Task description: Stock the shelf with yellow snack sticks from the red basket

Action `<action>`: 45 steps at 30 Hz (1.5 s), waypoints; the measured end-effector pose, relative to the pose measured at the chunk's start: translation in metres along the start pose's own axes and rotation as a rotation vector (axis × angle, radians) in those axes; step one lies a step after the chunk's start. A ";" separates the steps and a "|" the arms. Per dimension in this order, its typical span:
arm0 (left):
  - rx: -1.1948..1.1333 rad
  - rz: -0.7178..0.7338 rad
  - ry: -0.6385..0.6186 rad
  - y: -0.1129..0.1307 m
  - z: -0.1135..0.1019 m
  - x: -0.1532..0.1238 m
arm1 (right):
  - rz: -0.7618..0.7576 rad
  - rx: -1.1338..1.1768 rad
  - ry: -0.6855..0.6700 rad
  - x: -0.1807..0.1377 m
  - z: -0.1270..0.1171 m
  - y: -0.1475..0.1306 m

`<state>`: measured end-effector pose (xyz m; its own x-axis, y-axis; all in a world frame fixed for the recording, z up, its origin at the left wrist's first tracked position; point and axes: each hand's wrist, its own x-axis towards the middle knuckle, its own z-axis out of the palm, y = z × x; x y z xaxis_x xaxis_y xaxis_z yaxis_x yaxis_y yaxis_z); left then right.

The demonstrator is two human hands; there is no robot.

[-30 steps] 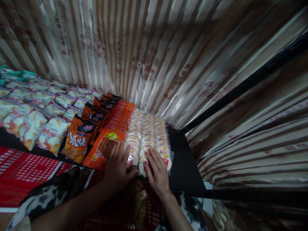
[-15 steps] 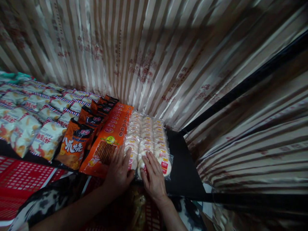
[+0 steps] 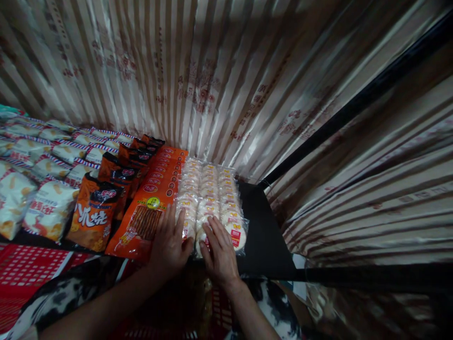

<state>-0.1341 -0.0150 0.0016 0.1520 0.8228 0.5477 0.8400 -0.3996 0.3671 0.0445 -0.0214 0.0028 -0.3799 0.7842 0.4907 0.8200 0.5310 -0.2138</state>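
Clear packets of round white rice crackers [image 3: 235, 234] lie overlapping in three columns on a black shelf [image 3: 264, 236]. My left hand [image 3: 170, 245] rests open, fingers stretched out, over the near end of the left column and the edge of the orange snack packs. My right hand [image 3: 219, 248] lies open across the near end of the middle column, fingers extended on the wrappers. Beside my left hand, flat orange snack packs [image 3: 146, 222] with brown sticks pictured on them overlap in a row. Parts of the nearest cracker packets are hidden under my hands.
Orange and black snack bags [image 3: 92, 215] and rows of white snack bags [image 3: 51, 205] stand further left. A red plastic basket [image 3: 31, 264] is below the shelf's front edge. Striped curtain cloth [image 3: 198, 71] hangs behind, with a black pole [image 3: 318, 127] slanting on the right.
The view has shifted slightly, so the goods appear a little further left and higher. Both hands stay on the packets in nearly the same pose.
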 end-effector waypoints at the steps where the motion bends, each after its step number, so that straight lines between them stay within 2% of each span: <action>1: 0.003 0.009 0.004 0.002 -0.003 0.001 | -0.002 0.011 0.008 0.000 -0.001 -0.001; 5: -0.015 0.091 -0.004 0.010 -0.016 -0.001 | -0.010 0.055 0.088 0.002 -0.012 -0.002; 9: -0.075 0.246 -0.039 0.023 -0.021 -0.014 | 0.012 0.068 0.238 0.002 -0.026 0.002; 12: -0.096 0.356 -0.129 0.032 -0.018 -0.027 | 0.065 0.050 0.296 0.001 -0.033 0.008; 16: -0.054 0.428 -0.265 0.039 -0.013 -0.039 | 0.146 0.079 0.272 -0.001 -0.036 0.013; 22: 0.000 0.400 -0.324 0.045 -0.005 -0.042 | 0.159 0.147 0.165 -0.006 -0.035 0.012; 28: 0.100 0.396 -0.232 0.049 0.001 -0.043 | 0.138 0.170 0.115 -0.007 -0.034 0.012; 34: 0.125 0.364 -0.226 0.057 0.004 -0.040 | 0.091 0.235 0.073 -0.007 -0.035 0.019; 41: 0.122 0.345 -0.175 0.066 0.014 -0.033 | -0.005 0.287 0.051 -0.011 -0.041 0.025; 45: 0.130 0.367 -0.152 0.070 0.021 -0.030 | -0.022 0.273 0.125 -0.013 -0.041 0.031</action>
<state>-0.0688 -0.0590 -0.0044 0.5207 0.6896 0.5033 0.7729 -0.6311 0.0650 0.0930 -0.0284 0.0245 -0.3272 0.7349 0.5940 0.6598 0.6277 -0.4131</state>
